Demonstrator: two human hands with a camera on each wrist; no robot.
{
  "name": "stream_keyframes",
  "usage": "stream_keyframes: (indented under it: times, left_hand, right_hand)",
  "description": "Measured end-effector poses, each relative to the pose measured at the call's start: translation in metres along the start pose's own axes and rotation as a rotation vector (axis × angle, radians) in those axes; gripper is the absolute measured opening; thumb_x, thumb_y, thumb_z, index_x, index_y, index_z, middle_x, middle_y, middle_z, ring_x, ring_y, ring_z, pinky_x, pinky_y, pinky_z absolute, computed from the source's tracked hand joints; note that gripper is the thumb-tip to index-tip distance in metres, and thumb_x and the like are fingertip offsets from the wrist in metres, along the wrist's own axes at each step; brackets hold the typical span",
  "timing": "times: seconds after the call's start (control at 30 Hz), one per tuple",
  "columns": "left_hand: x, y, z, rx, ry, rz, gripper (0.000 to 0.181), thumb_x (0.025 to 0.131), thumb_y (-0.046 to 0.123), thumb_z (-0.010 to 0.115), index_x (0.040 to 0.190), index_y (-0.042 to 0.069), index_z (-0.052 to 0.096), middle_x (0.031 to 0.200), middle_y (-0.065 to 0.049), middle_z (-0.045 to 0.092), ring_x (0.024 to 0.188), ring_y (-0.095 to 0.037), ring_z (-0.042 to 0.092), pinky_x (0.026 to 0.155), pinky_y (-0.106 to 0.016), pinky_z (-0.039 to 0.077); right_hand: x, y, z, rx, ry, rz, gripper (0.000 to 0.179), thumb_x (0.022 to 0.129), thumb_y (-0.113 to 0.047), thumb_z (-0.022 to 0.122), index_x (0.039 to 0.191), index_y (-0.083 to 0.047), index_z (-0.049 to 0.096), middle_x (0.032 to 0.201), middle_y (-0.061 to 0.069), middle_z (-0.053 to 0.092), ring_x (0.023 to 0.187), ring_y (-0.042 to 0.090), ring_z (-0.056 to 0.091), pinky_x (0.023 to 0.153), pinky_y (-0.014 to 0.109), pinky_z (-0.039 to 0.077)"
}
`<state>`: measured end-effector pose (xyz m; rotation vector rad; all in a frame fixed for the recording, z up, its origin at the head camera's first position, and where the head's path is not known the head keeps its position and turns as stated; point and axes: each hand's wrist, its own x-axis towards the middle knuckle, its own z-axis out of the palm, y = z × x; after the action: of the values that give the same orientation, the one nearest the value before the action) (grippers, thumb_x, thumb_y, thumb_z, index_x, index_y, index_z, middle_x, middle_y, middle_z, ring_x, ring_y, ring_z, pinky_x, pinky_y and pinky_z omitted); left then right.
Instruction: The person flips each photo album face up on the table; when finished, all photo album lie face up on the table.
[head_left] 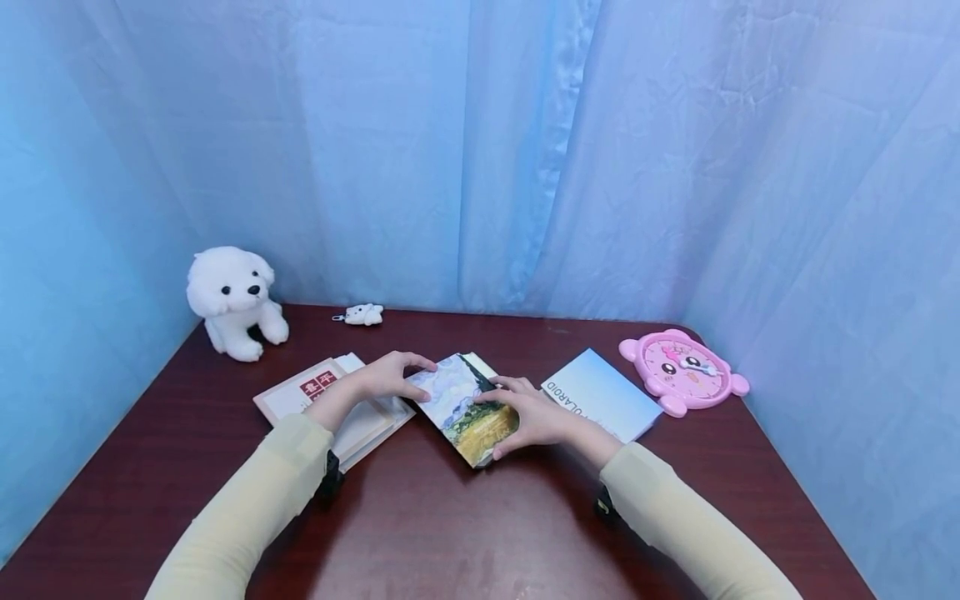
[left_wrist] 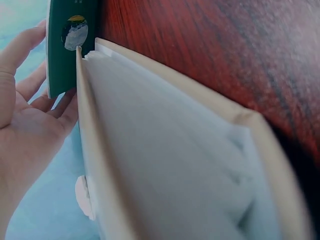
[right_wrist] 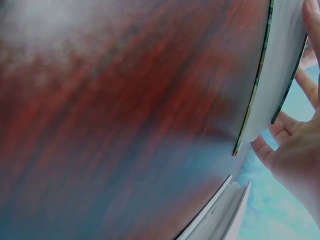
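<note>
A hardcover book (head_left: 459, 408) with a painted landscape cover lies between the two hands on the table. The left hand (head_left: 386, 379) holds its left corner with thumb and fingers, beside the dark green spine (left_wrist: 70, 50) seen in the left wrist view. Across the book's right side, the right hand (head_left: 536, 417) grips it, thumb near the close corner and fingers by the far edge. White page edges (right_wrist: 277, 65) show between its covers in the right wrist view. Under the left forearm lies a pale stack of books (head_left: 375, 429) with red lettering.
A white-and-blue POLAROID book (head_left: 603, 392) lies beyond the right wrist. At the right stands a pink clock (head_left: 690, 371). A white plush dog (head_left: 234, 300) sits at the back left, near a small white bear keychain (head_left: 363, 314). Blue curtains (head_left: 390, 167) surround the brown table (head_left: 450, 542).
</note>
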<state>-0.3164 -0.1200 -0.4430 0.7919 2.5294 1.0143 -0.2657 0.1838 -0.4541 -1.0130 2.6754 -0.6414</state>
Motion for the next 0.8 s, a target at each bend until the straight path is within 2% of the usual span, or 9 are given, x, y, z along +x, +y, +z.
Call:
stream_keyframes:
  times: [0.27,0.37,0.6,0.8]
  left_hand:
    - [0.000,0.004,-0.003,0.026,-0.018,-0.015,0.052,0.081,0.026,0.075,0.128,0.012,0.059,0.135,-0.010,0.053,0.127,-0.024,0.044,0.101,-0.042,0.038]
    - [-0.001,0.007,-0.003,0.038,-0.025,0.001,0.056,0.081,0.026,0.074,0.131,0.010,0.055,0.136,-0.011,0.051,0.129,-0.026,0.042,0.104,-0.044,0.037]
    - [-0.002,0.019,-0.001,0.087,-0.007,0.076,0.068,0.082,0.027,0.074,0.139,0.007,0.045,0.140,-0.011,0.047,0.132,-0.027,0.040,0.107,-0.044,0.034]
    - [-0.005,0.034,0.002,0.186,-0.006,0.140,0.066,0.083,0.026,0.072,0.139,0.004,0.045,0.140,-0.014,0.047,0.130,-0.031,0.041,0.106,-0.046,0.034]
  right_hand:
    - [-0.001,0.003,-0.003,0.043,-0.018,-0.037,0.078,0.069,-0.055,0.078,0.137,-0.032,0.047,0.154,0.016,0.022,0.136,0.036,0.021,0.101,0.058,0.032]
    - [-0.003,0.005,-0.007,0.049,-0.017,-0.049,0.080,0.070,-0.054,0.077,0.138,-0.029,0.046,0.154,0.016,0.021,0.137,0.036,0.020,0.101,0.058,0.032]
    - [-0.016,0.006,-0.026,0.103,0.021,-0.060,0.083,0.069,-0.045,0.082,0.140,-0.022,0.046,0.155,0.008,0.021,0.139,0.030,0.018,0.103,0.058,0.031]
    - [-0.031,0.013,-0.040,0.060,0.104,-0.112,0.085,0.067,-0.034,0.085,0.141,-0.023,0.045,0.153,0.007,0.027,0.138,0.030,0.024,0.102,0.057,0.032]
